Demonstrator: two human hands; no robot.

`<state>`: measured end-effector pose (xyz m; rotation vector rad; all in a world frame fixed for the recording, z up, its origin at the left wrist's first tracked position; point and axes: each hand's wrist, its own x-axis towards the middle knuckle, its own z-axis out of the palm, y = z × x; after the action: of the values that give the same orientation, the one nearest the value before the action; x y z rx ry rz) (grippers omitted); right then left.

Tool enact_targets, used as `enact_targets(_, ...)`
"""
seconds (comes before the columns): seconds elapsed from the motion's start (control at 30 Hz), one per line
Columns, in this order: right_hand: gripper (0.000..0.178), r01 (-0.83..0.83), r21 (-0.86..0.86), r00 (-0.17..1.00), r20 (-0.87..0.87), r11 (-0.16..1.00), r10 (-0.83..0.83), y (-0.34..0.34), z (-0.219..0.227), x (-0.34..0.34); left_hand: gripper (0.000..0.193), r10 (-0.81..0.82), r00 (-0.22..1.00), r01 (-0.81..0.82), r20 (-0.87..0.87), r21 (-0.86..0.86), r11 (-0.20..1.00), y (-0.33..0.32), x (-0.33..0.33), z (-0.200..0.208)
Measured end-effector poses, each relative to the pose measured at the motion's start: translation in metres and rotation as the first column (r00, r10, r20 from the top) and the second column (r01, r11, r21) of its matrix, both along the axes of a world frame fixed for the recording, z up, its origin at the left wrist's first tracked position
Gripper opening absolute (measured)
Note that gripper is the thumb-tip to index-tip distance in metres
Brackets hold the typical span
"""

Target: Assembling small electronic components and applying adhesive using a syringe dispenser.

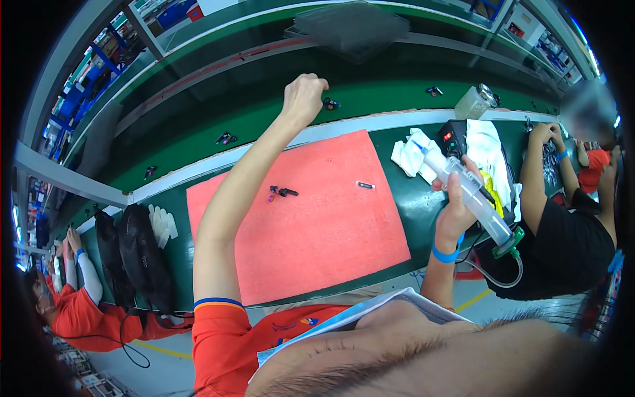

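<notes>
My left hand (303,98) is stretched far forward over the green conveyor belt (278,112), its fingers closed, next to a small dark part (331,103); whether it holds anything I cannot tell. My right hand (456,198) grips a large clear syringe-like dispenser (466,192) with a green cap and a hose at its lower end, held tilted above the bench's right side. An orange-red foam mat (311,225) lies in front of me, with a small black and purple part (281,192) and a small dark stick-shaped piece (365,185) on it.
White cloths (413,155) and a black box with a red light (453,137) lie right of the mat. More small parts ride the belt. A dark fan (135,255) stands at the left. Other people work at both sides.
</notes>
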<state>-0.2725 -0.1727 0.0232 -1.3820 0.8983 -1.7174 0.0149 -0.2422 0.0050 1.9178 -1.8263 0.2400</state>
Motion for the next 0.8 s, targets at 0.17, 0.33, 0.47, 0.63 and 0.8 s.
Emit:
enact_targets(0.17, 0.04, -0.105, 0.082, 0.994, 0.011, 0.991, 0.104, 0.01, -0.004, 0.014, 0.016, 0.173, 0.977, -0.171, -0.125, 0.025, 0.985, -0.01, 0.032, -0.032)
enact_targets(0.33, 0.043, -0.204, 0.166, 0.979, 0.02, 0.965, 0.203, 0.011, -0.02, 0.025, 0.014, 0.061, 0.99, -0.06, -0.13, 0.012, 0.998, 0.02, 0.04, -0.028)
enact_targets(0.47, 0.045, -0.17, 0.17, 0.984, -0.016, 0.971, 0.175, 0.009, -0.028, 0.025, 0.012, 0.023, 0.965, 0.007, -0.26, 0.117, 0.993, 0.094, 0.039, 0.002)
enact_targets(0.63, 0.045, -0.242, 0.202, 0.967, -0.026, 0.949, 0.252, 0.013, -0.025, 0.035, 0.009, 0.139, 0.899, -0.039, -0.415, 0.241, 0.97, 0.193, 0.027, -0.001)
enact_targets(0.8, 0.044, -0.382, 0.182, 0.917, -0.046, 0.906, 0.396, 0.02, -0.017, 0.053, 0.018, -0.211, 0.977, 0.209, -0.022, -0.071, 0.975, 0.202, -0.011, -0.016)
